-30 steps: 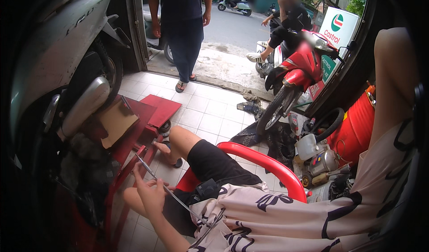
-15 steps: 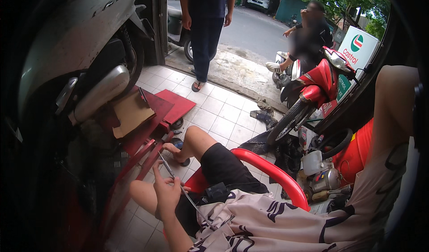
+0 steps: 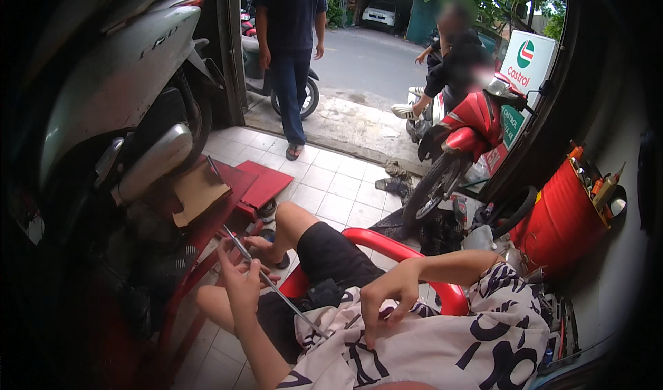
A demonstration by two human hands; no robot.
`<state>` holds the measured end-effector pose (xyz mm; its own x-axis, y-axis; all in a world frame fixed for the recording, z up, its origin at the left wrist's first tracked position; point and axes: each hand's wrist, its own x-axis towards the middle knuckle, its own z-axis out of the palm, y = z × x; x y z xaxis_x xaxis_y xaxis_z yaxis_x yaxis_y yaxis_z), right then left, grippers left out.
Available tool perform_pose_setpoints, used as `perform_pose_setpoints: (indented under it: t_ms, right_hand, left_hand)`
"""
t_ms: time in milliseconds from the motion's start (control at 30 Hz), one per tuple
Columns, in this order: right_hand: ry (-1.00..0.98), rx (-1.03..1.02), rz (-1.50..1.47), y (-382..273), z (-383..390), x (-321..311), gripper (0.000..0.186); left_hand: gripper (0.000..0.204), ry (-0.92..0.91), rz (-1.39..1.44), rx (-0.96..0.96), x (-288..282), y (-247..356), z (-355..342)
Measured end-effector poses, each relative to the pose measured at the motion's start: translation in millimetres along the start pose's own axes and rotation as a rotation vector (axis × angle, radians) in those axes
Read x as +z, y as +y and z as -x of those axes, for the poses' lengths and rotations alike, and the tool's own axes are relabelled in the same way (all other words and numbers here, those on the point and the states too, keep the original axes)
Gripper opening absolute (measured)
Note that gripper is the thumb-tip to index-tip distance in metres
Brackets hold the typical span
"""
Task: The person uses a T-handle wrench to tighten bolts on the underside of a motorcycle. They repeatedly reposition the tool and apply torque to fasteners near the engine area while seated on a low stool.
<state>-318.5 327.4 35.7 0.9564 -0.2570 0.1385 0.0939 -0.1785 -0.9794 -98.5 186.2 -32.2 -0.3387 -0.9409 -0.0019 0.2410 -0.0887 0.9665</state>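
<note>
My left hand (image 3: 242,279) is closed around a long, thin metal rod (image 3: 290,303) with a thicker section near the fingers. The rod slants from beside the red stand down to my lap, its lower end against my light patterned shirt (image 3: 428,345). What kind of tool it is I cannot make out. Over the front of the shirt hangs my right hand (image 3: 390,293), bent at the wrist, fingers apart and pointing down, fingertips at the cloth. Nothing shows in it.
A raised grey motorbike (image 3: 117,79) stands left, beside a red stand (image 3: 266,186) and a cardboard piece (image 3: 200,200). I sit in a red chair (image 3: 387,245). Ahead are a person standing (image 3: 290,58), another seated by a red motorbike (image 3: 469,131), and a red drum (image 3: 563,210).
My right arm has come down from the upper right, and its hand is now over my shirt. My left hand still holds the rod. The whole view has shifted slightly.
</note>
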Motion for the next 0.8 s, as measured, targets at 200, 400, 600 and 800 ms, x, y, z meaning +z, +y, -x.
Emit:
perform_pose_setpoints:
  t_ms: [200,400,600,800]
  right_hand:
    - [0.498,0.553,0.515,27,43,11,0.030]
    - [0.551,0.367,0.075,59,44,34,0.039]
    - [0.426,0.077,0.277,72,-7,51,0.041]
    - [0.223,0.027,0.155,90,-25,57,0.022]
  left_hand:
    - [0.063,0.071,0.113,0.049,-8,7,10]
    - [0.060,-0.013,0.191,0.106,8,1,12]
    - [0.056,-0.114,0.205,0.112,9,3,20]
    - [0.052,-0.134,0.199,0.067,9,0,15]
